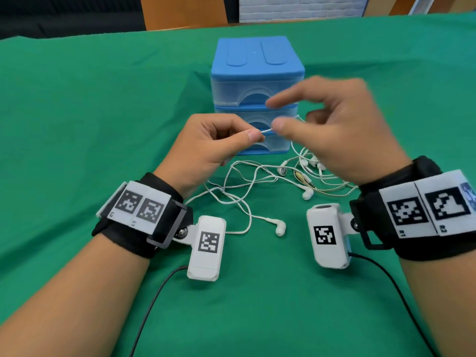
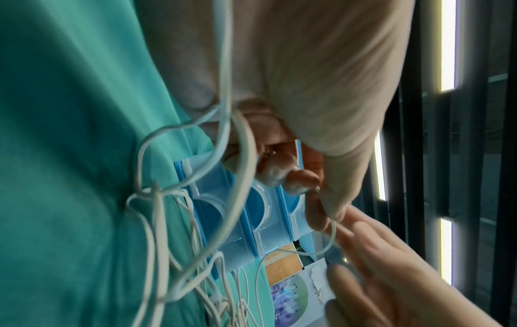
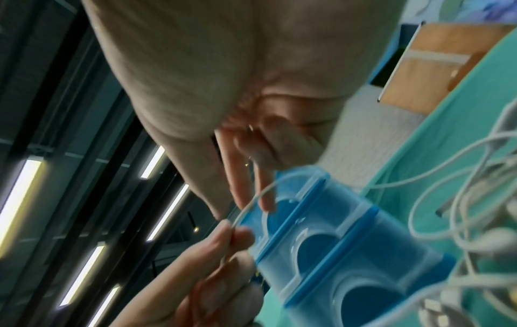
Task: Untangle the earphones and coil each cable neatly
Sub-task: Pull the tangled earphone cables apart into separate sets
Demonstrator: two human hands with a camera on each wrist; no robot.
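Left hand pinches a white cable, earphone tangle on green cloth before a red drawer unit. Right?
No: the drawer unit is blue, not red; the head view shows it. The rest holds: the left hand pinches a white cable, and the earphone tangle lies on the green cloth before it.

Probably an office: ceiling strip lights (image 2: pixel 447 44), green-clothed table (image 1: pixel 77 112).

Left hand (image 1: pixel 206 148) — thumb and forefinger pinched, right hand (image 1: pixel 342 132) loosely spread, blurred
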